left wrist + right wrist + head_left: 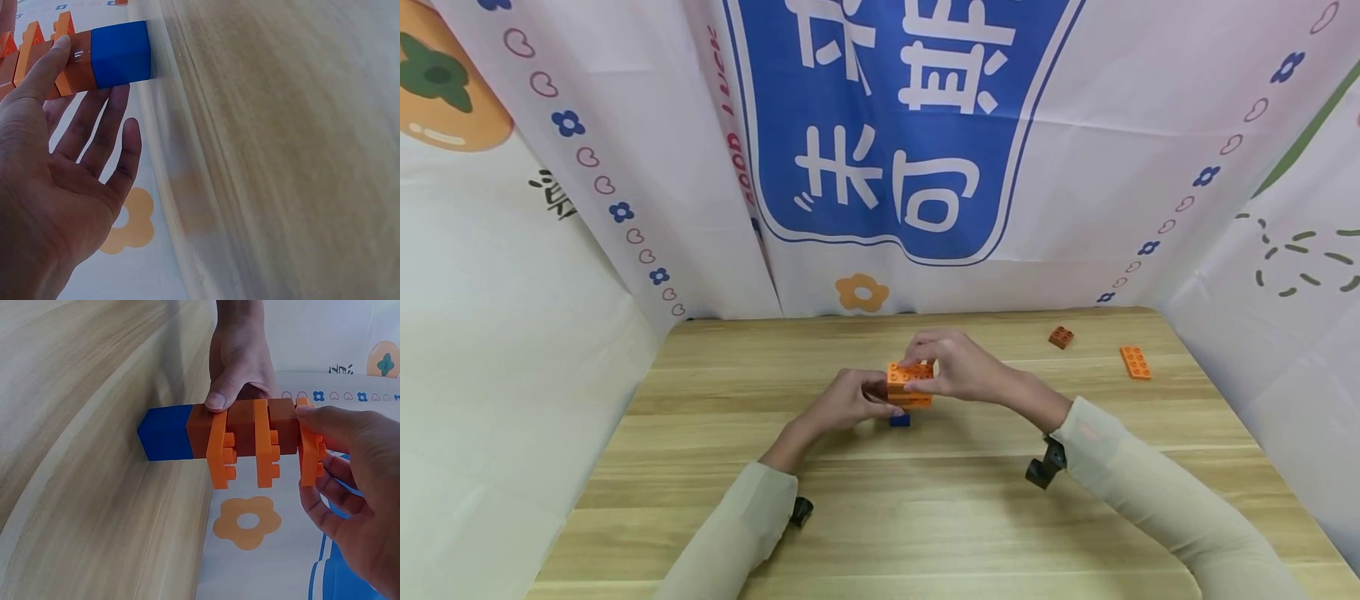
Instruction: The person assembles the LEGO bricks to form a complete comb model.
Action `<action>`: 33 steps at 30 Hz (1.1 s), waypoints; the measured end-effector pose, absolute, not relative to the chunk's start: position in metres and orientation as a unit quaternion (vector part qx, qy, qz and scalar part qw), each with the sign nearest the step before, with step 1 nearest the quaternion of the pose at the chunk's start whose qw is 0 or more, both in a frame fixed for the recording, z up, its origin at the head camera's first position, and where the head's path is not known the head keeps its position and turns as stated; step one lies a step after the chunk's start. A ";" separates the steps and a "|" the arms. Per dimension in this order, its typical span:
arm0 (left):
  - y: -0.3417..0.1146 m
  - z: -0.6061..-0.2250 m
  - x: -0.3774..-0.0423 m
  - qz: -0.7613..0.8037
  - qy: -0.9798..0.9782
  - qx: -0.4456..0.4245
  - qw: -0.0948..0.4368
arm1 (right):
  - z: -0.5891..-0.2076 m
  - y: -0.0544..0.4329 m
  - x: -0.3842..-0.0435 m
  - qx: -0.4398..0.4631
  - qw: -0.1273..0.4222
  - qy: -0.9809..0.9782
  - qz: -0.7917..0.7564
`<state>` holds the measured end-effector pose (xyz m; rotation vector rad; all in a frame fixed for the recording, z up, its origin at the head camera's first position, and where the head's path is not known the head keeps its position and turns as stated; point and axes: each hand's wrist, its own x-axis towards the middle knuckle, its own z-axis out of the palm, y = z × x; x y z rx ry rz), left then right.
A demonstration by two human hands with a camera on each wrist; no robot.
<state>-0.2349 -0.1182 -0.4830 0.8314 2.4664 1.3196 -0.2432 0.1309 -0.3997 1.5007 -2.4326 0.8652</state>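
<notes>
A tower of toy building bricks stands on the wooden table. Its base is a blue block (pixel 165 432), and above it brown bricks (pixel 240 428) alternate with three wider orange plates. Low on the tower, my left hand (pixel 848 398) grips it, its thumb by the lowest orange plate (pixel 215 453) and its fingers behind. My right hand (pixel 955 364) pinches the top orange plate (pixel 309 456), which sits slightly tilted at the tower's upper end. In the head view the plates hide most of the brown bricks.
On the table (pixel 970 517) at the back right lie a small brown brick (pixel 1061 337) and a flat orange plate (pixel 1136 362), both studs up. A printed white cloth (pixel 1075 208) hangs behind the table and along both sides.
</notes>
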 end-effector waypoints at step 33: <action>-0.118 -0.480 -0.236 0.456 0.837 0.274 0.125 | -0.389 0.126 -0.244 0.477 0.030 -0.837 0.265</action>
